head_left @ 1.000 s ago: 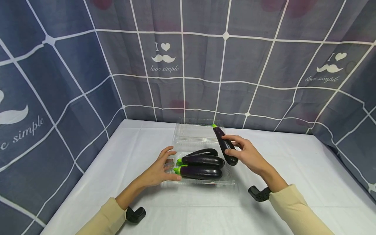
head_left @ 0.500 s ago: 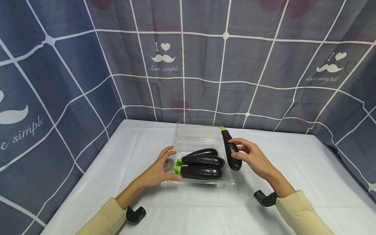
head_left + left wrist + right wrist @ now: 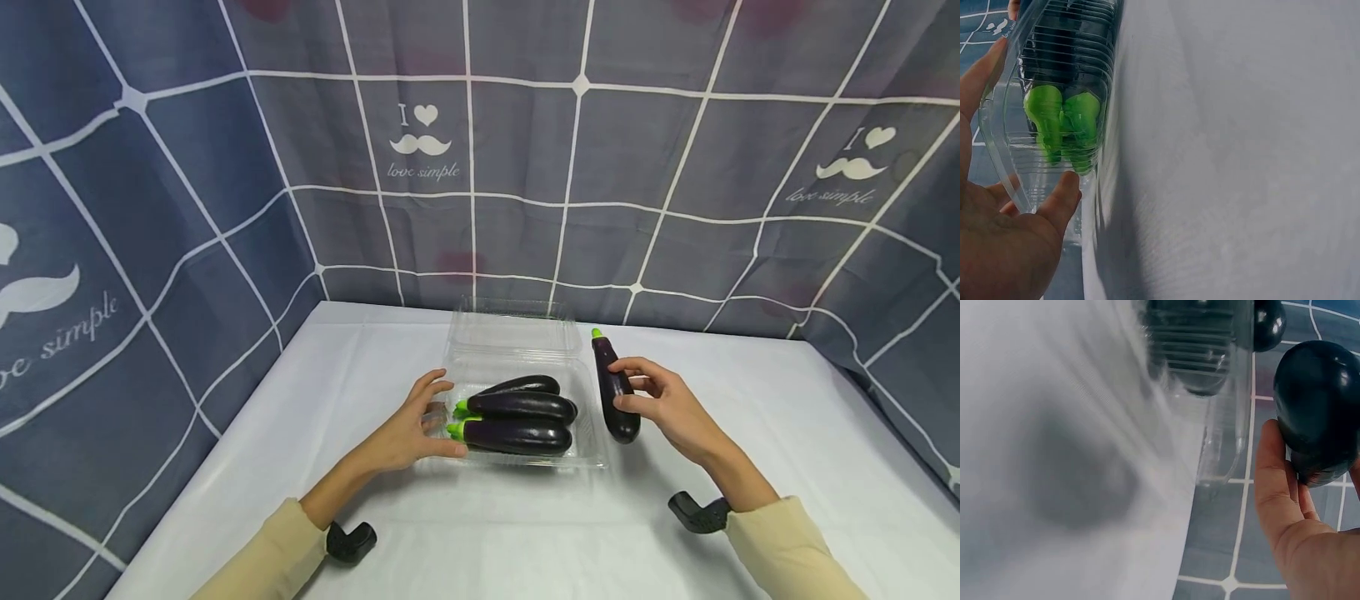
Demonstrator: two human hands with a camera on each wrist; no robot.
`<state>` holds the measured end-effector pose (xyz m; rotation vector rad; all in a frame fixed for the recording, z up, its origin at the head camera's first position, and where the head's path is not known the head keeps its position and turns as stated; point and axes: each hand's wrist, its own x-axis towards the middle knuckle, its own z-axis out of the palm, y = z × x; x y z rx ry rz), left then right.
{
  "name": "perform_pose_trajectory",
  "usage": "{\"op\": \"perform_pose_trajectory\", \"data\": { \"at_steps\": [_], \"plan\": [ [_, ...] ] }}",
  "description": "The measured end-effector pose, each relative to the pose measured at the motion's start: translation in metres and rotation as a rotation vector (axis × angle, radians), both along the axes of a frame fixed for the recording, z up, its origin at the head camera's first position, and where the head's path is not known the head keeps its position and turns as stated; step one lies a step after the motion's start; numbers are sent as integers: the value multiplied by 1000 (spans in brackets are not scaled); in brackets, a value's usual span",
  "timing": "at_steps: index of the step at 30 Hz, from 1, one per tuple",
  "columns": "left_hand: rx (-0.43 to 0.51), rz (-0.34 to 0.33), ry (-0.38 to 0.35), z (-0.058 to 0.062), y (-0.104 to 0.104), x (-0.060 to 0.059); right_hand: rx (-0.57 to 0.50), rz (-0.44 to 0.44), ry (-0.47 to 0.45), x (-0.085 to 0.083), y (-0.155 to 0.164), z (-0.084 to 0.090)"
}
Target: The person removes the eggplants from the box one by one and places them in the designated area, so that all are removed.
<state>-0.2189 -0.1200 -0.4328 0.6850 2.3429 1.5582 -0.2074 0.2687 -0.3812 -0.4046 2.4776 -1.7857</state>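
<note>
Three dark purple eggplants (image 3: pixel 520 437) with green stem ends lie side by side in a clear plastic clamshell box (image 3: pixel 588 454). My left hand (image 3: pixel 405 433) holds the box's left end, thumb by the front corner and fingers along the side. In the left wrist view the green stems (image 3: pixel 1082 119) show through the ribbed wall of the box. To the right of the box, my right hand (image 3: pixel 671 408) grips another eggplant (image 3: pixel 609 383) between thumb and fingers, stem pointing away. Its rounded bottom end faces the right wrist camera, apart from the box.
The box's lid (image 3: pixel 513 333) is folded back behind it, near the far edge of the white-covered table (image 3: pixel 510 550). A grey checked curtain (image 3: pixel 525 167) hangs along the back and both sides. A black wrist mount (image 3: pixel 697 512) sits under each forearm.
My right hand has carried its eggplant to the right and toward me, from over the box's right edge to beside it. The left hand and the box stay in place.
</note>
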Motion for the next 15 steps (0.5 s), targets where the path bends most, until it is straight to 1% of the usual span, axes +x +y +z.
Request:
{"op": "perform_pose_trajectory", "data": {
  "at_steps": [5,9,13,15],
  "plan": [
    [-2,5,6,1,-1,1,27,-19,-14,-2,5,-3],
    [-6,3,7,1,-1,1,27,-34,-62,-1,10,-9],
    [-10,5,10,0,-1,0,8,-28,-118,-1,13,-14],
    [-11,6,13,0,0,0,10,-24,-130,-1,13,-16]
  ]
}}
